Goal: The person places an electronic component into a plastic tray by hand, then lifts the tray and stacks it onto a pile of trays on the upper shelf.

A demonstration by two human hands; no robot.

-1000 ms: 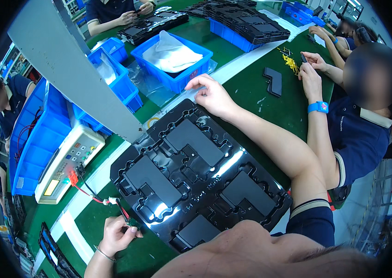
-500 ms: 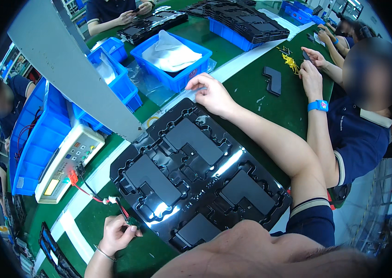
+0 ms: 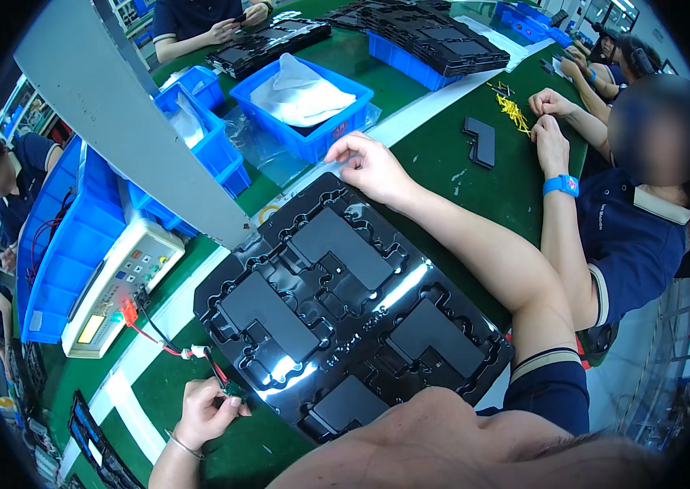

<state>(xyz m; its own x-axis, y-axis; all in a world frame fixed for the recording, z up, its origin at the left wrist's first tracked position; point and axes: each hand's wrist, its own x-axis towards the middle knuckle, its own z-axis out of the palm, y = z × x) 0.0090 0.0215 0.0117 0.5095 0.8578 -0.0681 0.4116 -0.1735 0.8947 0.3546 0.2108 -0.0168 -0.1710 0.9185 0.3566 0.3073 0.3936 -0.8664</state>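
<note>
You wear a short, dark navy sleeve (image 3: 547, 401) on your right arm; its hem sits above the elbow, so the forearm (image 3: 475, 244) and right hand (image 3: 375, 169) are uncovered. A narrow cream band (image 3: 542, 363) runs around that hem, standing out against the dark cloth. On your left side, you have a thin, silvery bracelet (image 3: 188, 447) around the wrist, just below your left hand (image 3: 205, 414), its slim line curving like a simple bangle.

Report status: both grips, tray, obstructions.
Left grip closed on wired green piece. Right grip loosely curled, nothing visible held. Black tray shows four dark blocks. Grey post near its edge.
</note>
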